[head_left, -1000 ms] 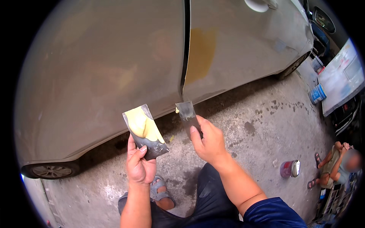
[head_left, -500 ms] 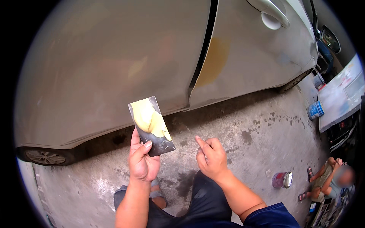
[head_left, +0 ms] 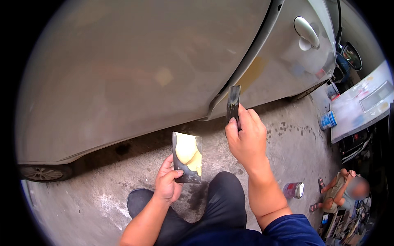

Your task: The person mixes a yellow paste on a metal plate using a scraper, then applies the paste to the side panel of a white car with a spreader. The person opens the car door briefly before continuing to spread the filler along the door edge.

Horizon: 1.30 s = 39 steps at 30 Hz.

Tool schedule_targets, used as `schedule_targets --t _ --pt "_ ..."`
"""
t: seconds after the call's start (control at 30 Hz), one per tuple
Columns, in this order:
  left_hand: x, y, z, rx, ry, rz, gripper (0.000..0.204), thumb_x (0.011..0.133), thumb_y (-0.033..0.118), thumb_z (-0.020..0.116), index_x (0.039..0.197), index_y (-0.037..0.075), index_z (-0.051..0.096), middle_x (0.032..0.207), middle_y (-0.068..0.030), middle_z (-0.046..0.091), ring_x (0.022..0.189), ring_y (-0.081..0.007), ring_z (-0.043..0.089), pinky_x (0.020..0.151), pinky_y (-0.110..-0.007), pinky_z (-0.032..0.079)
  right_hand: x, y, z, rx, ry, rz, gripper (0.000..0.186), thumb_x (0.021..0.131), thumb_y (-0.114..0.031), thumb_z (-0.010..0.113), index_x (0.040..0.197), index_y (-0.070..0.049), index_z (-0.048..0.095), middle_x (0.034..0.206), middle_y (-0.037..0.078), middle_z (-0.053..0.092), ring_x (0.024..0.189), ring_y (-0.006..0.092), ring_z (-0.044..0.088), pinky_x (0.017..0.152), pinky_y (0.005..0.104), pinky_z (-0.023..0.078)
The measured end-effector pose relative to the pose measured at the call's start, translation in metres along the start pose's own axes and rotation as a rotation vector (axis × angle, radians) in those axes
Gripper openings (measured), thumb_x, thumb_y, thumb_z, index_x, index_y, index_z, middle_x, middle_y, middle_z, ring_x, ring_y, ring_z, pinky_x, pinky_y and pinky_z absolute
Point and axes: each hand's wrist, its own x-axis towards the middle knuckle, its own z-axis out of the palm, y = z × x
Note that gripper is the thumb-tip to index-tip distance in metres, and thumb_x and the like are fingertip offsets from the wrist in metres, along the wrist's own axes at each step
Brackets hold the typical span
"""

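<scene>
My left hand (head_left: 168,182) grips a flat dark spreader (head_left: 191,178) coated with pale yellow paste (head_left: 186,147). My right hand (head_left: 250,139) is raised higher, closed on a narrow dark scraper (head_left: 234,98) that stands upright in front of a grey car door's lower edge. Behind the scraper, a mustard-yellow patch (head_left: 253,69) marks the right-hand door panel beside the seam. A wide, blotchy grey panel (head_left: 123,65) fills the upper left.
A wheel (head_left: 43,172) is at lower left, a door handle (head_left: 305,30) upper right. A pink-red can (head_left: 291,190) stands on concrete. To the right are a blue can (head_left: 327,120), a paint-spotted board (head_left: 357,115) and a seated person (head_left: 340,192) among scattered gear.
My right hand and scraper have risen toward the door seam, while my left hand has shifted right and lower. My knees now show higher in view, and the camera's view has shifted.
</scene>
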Motion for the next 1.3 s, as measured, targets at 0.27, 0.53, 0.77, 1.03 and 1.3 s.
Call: schedule_targets --t 0.27,0.53,0.77,1.03,1.3 --pt "0.027 0.014 -0.02 -0.027 -0.08 -0.139 0.059 0.076 -0.012 0.044 0.134 0.001 0.043 0.122 -0.018 0.059 0.114 -0.0274 0.058 0.102 -0.041 0.044 0.02 -0.01 0.024 -0.224 0.021 0.065 0.037 0.071 0.0 0.061 0.106 0.01 0.061 0.072 0.017 0.057 0.058 0.0333 0.059 0.053 0.0398 0.051" --pt "0.037 0.027 -0.038 -0.04 -0.11 -0.172 0.059 0.077 -0.011 0.044 0.134 0.001 0.042 0.127 -0.0187 0.055 0.118 -0.0303 0.055 0.104 -0.045 0.042 0.006 -0.017 0.049 -0.273 -0.087 0.298 0.04 0.073 -0.006 0.062 0.11 0.009 0.06 0.081 0.021 0.06 0.066 0.0385 0.063 0.06 0.0441 0.054" --pt "0.031 0.035 -0.039 -0.058 -0.081 -0.138 0.06 0.076 -0.011 0.046 0.134 0.002 0.043 0.127 -0.0192 0.055 0.119 -0.0325 0.054 0.104 -0.048 0.041 -0.027 -0.008 0.079 -0.129 -0.231 0.492 0.032 0.075 -0.008 0.057 0.104 0.004 0.062 0.081 0.022 0.06 0.076 0.0417 0.06 0.072 0.0492 0.049" --pt "0.023 0.049 -0.033 -0.027 -0.172 -0.215 0.06 0.073 -0.01 0.046 0.133 -0.001 0.044 0.13 -0.0178 0.053 0.122 -0.0316 0.052 0.106 -0.047 0.04 -0.059 -0.016 0.025 0.517 -0.271 0.628 0.022 0.084 -0.005 0.064 0.105 0.001 0.061 0.082 0.007 0.061 0.068 0.0158 0.058 0.067 0.0287 0.049" --pt "0.007 0.043 -0.028 0.023 -0.404 -0.457 0.064 0.079 -0.011 0.047 0.141 -0.006 0.036 0.139 -0.0177 0.047 0.129 -0.0277 0.045 0.111 -0.041 0.033 -0.06 -0.02 0.014 1.004 -0.507 0.811 0.023 0.093 -0.013 0.061 0.112 0.0 0.06 0.082 0.002 0.063 0.073 0.0073 0.06 0.066 0.024 0.05"
